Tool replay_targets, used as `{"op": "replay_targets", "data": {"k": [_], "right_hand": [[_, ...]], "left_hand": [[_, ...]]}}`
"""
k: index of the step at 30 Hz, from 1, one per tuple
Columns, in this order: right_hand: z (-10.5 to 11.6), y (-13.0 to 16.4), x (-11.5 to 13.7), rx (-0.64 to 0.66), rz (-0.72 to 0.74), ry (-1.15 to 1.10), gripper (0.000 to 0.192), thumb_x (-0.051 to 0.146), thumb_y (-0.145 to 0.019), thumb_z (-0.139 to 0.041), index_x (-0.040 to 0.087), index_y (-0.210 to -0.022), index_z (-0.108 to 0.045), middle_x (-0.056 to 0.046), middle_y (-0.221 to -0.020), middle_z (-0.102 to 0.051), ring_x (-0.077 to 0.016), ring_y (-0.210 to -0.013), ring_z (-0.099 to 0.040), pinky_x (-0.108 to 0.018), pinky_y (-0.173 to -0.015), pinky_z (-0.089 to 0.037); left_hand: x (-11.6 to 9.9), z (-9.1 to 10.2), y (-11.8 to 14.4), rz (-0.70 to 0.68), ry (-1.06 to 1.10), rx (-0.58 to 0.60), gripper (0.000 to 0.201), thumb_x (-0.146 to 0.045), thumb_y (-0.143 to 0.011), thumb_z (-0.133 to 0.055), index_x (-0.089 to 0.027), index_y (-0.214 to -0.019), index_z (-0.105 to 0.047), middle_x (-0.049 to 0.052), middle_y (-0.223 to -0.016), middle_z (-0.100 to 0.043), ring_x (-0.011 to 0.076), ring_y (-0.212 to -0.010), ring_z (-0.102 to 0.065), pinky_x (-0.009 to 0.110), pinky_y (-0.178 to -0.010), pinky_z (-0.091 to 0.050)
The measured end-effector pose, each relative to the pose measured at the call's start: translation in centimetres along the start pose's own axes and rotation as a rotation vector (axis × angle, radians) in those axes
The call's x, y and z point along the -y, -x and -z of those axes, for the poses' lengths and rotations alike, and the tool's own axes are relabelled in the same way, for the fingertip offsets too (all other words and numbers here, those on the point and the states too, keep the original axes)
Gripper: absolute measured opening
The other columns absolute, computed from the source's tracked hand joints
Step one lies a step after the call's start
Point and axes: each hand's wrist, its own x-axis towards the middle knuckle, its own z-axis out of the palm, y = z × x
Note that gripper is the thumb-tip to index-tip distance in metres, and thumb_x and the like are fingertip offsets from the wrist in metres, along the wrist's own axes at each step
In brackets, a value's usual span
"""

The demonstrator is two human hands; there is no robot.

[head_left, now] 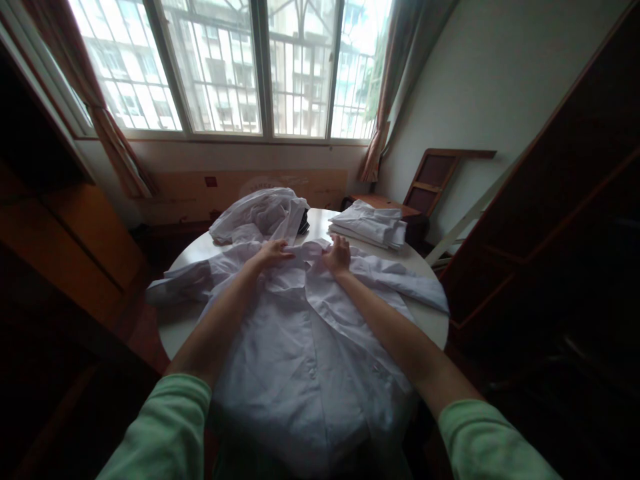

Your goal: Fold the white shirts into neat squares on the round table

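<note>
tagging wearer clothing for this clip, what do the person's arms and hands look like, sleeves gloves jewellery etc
Both arms wear light green sleeves, pushed up so the forearms are bare: the left sleeve and right sleeve look like soft, plain fabric with no visible print. The left hand and right hand are bare, without gloves. No watch, bracelet or ring is visible, though the hands are small in the view.

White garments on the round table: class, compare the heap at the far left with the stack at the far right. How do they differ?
The crumpled heap is loose, rumpled and mounded high; the folded stack is flat, with neat layered edges. The heap lies just beyond the left hand; the stack lies beyond the right hand, by the table edge. Both are white cloth, untouched by either hand.
</note>
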Motion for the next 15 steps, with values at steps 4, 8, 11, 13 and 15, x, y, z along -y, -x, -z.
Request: {"op": "replay_targets", "data": {"k": [4,8,11,13,15], "right_hand": [[0.7,-0.5,-0.6,0.256,-0.162,0.066,0.023,0.024,-0.071,-0.057,0.016,-0.092,-0.063,-0.011,-0.097,-0.064,-0.0242,-0.091,-0.057,-0.03,-0.076,-0.042],[1.4,-2.0,-0.8,0.356,-0.204,0.086,0.013,0.024,-0.075,-0.054,0.018,-0.081,-0.064,-0.01,-0.088,-0.067,-0.0234,-0.086,-0.061,-0.028,-0.07,-0.042],[1.5,-2.9,-0.1,0.241,-0.301,0.087,0.02,0.017,-0.079,-0.049,0.014,-0.095,-0.06,-0.013,-0.091,-0.067,-0.0226,-0.086,-0.062,-0.027,-0.068,-0.042],[1.4,-2.7,0.7,0.231,-0.293,0.055,0.021,0.019,-0.081,-0.049,0.014,-0.1,-0.056,-0.012,-0.092,-0.067,-0.0209,-0.084,-0.062,-0.026,-0.067,-0.042],[1.2,-2.0,1.8,0.32,-0.198,0.018,0.02,0.029,-0.081,-0.053,0.015,-0.095,-0.055,-0.01,-0.09,-0.067,-0.0198,-0.082,-0.062,-0.025,-0.066,-0.042]], "left_hand": [[0.5,1.3,0.0,0.023,-0.032,0.043,0.016,-0.03,-0.065,-0.068,-0.015,-0.065,-0.063,-0.003,-0.057,-0.056,0.0146,-0.061,-0.053,0.023,-0.056,-0.037],[-1.4,1.4,-0.5,0.007,-0.138,-0.14,0.01,-0.027,-0.072,-0.063,-0.017,-0.073,-0.064,0.004,-0.084,-0.063,0.0229,-0.088,-0.056,0.03,-0.075,-0.041],[-3.4,0.9,-0.5,-0.032,-0.326,-0.356,0.018,-0.013,-0.076,-0.054,-0.018,-0.09,-0.063,0.012,-0.109,-0.058,0.0289,-0.108,-0.049,0.04,-0.089,-0.037],[-4.5,0.4,-0.2,-0.04,-0.366,-0.317,0.025,-0.007,-0.077,-0.048,-0.016,-0.096,-0.061,0.016,-0.11,-0.058,0.0298,-0.107,-0.05,0.042,-0.089,-0.038],[-5.0,-0.4,0.3,-0.044,-0.331,-0.179,0.023,-0.007,-0.078,-0.046,-0.013,-0.092,-0.062,0.015,-0.098,-0.061,0.0278,-0.097,-0.056,0.039,-0.083,-0.042]]}}
